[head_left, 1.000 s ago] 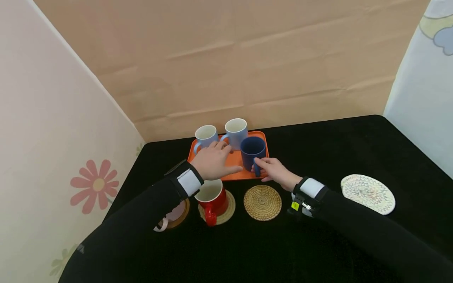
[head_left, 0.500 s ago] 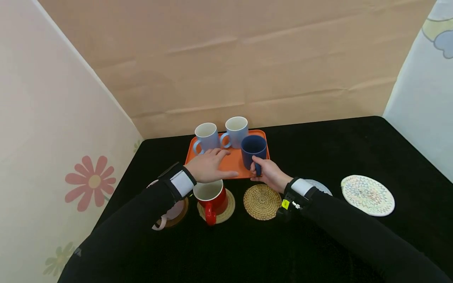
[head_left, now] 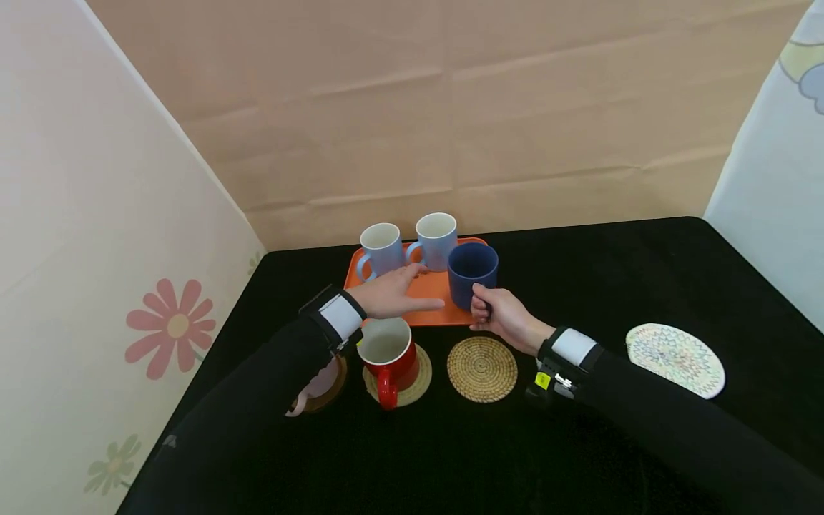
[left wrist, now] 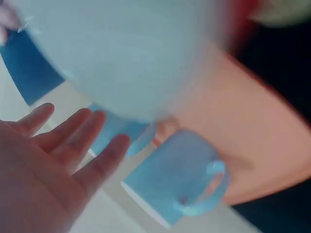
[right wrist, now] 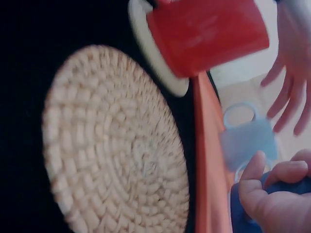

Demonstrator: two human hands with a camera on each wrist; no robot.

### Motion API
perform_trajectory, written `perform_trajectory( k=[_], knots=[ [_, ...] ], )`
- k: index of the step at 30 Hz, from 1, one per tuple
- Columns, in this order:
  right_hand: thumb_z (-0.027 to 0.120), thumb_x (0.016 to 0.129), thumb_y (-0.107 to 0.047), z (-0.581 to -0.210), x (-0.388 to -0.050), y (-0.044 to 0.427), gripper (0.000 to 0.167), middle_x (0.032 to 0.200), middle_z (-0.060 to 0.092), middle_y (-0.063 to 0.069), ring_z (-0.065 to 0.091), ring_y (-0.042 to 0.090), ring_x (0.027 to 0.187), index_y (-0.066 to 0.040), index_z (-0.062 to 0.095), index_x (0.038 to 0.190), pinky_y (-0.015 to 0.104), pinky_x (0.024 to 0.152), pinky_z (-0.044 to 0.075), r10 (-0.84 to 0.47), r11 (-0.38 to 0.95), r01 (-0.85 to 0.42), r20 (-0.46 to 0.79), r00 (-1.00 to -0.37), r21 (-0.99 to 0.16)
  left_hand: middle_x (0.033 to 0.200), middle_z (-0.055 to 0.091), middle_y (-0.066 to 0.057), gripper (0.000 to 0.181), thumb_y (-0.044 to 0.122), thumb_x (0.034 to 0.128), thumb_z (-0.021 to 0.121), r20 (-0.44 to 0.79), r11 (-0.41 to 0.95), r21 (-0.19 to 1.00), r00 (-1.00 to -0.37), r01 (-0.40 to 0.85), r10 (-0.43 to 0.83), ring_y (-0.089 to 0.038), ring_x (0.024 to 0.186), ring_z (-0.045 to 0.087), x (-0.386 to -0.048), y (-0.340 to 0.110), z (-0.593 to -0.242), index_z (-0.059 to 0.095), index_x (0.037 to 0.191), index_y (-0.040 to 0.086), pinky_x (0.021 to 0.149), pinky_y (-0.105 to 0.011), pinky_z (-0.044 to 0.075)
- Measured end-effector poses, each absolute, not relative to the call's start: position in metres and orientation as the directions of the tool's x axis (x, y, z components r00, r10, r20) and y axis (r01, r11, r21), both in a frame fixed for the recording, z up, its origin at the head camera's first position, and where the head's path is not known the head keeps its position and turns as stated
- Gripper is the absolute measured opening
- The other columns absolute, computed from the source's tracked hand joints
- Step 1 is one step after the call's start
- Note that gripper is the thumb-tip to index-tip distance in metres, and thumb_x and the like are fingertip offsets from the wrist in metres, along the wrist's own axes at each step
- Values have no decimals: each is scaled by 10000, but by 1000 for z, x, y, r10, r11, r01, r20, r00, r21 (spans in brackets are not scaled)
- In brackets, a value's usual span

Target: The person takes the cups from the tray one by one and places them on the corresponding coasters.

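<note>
Red is the mug [head_left: 397, 370] that is already set on a pale coaster [head_left: 422, 374] in front of the tray [head_left: 430, 287]. Farther left, also in front of the tray, a pink mug [head_left: 323, 383], partly hidden by a black sleeve [head_left: 244, 400], is seated on a brown coaster [head_left: 334, 395]. The setting of mugs on coasters is thus judged to be partly done. Three mugs seem to be left: a left light blue mug [head_left: 384, 259] and a right light blue mug [head_left: 438, 252], both stood at the tray's back, and the navy mug [head_left: 473, 275] at its right side. A woven coaster [head_left: 482, 370] is left bare in front of the tray's right end; a patterned mat [head_left: 676, 360] is laid well to the tray's right.

The navy mug is held upright, its handle gripped by the right hand [head_left: 505, 315] at the tray's front right. Whether its base is lifted cannot be told. Nothing is held by the left hand [head_left: 389, 292], whose fingers are spread over the tray's left part, apart from the navy mug.
</note>
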State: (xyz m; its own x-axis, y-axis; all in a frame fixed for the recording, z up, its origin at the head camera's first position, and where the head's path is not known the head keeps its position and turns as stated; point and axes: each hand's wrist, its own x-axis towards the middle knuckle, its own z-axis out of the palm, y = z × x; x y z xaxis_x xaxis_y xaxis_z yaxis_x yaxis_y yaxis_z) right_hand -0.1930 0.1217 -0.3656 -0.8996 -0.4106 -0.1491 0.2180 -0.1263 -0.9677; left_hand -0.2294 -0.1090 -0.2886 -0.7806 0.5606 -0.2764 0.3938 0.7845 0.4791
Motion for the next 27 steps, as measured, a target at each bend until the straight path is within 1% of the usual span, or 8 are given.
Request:
perform_trajectory(
  k=[4, 7, 9, 11, 13, 19, 23, 27],
  knots=[
    [311, 1075, -301, -357, -182, 128, 373, 745, 365, 7, 409, 167, 726, -135, 398, 752, 360, 839, 440, -428, -106, 185, -123, -896, -977, 1517, 339, -102, 689, 515, 996, 425, -310, 694, 678, -762, 241, 568, -278, 1345, 372, -238, -98, -279, 241, 1516, 100, 1083, -454, 322],
    [313, 1074, -302, -352, -171, 130, 375, 744, 368, 1, 414, 162, 728, -148, 405, 745, 388, 864, 432, -443, -96, 168, -109, -890, -981, 1500, 351, -101, 637, 502, 1023, 342, -324, 633, 753, -736, 179, 594, -281, 1325, 385, -243, -88, -275, 240, 1522, 120, 1062, -489, 338],
    [315, 1073, -297, -350, -164, 129, 377, 739, 372, 0, 417, 160, 720, -149, 407, 739, 402, 867, 432, -448, -88, 160, -104, -888, -983, 1502, 341, -102, 611, 487, 1034, 297, -333, 591, 792, -702, 154, 629, -292, 1318, 389, -244, -82, -275, 238, 1529, 135, 1053, -521, 339],
    [320, 1071, -295, -349, -156, 128, 376, 736, 377, -1, 421, 158, 713, -151, 412, 736, 401, 862, 438, -456, -74, 150, -100, -884, -986, 1514, 330, -102, 593, 477, 1039, 260, -340, 561, 816, -672, 137, 658, -296, 1319, 388, -242, -78, -273, 247, 1533, 150, 1056, -536, 332],
    [323, 1070, -295, -349, -149, 127, 377, 732, 381, 0, 424, 157, 704, -151, 412, 733, 399, 857, 445, -462, -63, 145, -100, -881, -987, 1507, 348, -117, 592, 478, 1039, 240, -347, 538, 836, -660, 103, 666, -305, 1306, 410, -240, -74, -272, 271, 1528, 146, 1055, -550, 329],
    [327, 1067, -316, -351, -133, 127, 369, 742, 393, -9, 459, 150, 732, -170, 438, 747, 394, 864, 445, -492, -74, 155, -99, -865, -985, 1468, 425, -136, 670, 537, 1018, 207, -390, 536, 844, -673, 11, 628, -294, 1239, 495, -232, -70, -267, 354, 1493, 88, 1033, -491, 382],
    [326, 1068, -318, -352, -125, 125, 361, 754, 389, -5, 464, 145, 746, -172, 442, 759, 372, 851, 448, -496, -107, 142, -71, -865, -984, 1442, 461, -130, 712, 577, 1003, 177, -397, 530, 848, -657, 5, 641, -290, 1218, 510, -231, -68, -266, 378, 1483, 92, 1038, -501, 376],
    [316, 1070, -312, -354, -117, 122, 349, 767, 383, -1, 456, 144, 754, -171, 441, 777, 365, 845, 444, -503, -136, 129, -43, -863, -982, 1416, 488, -138, 714, 572, 1004, 160, -408, 534, 845, -637, 7, 654, -297, 1201, 522, -231, -67, -265, 392, 1473, 86, 1044, -519, 364]
  ],
)
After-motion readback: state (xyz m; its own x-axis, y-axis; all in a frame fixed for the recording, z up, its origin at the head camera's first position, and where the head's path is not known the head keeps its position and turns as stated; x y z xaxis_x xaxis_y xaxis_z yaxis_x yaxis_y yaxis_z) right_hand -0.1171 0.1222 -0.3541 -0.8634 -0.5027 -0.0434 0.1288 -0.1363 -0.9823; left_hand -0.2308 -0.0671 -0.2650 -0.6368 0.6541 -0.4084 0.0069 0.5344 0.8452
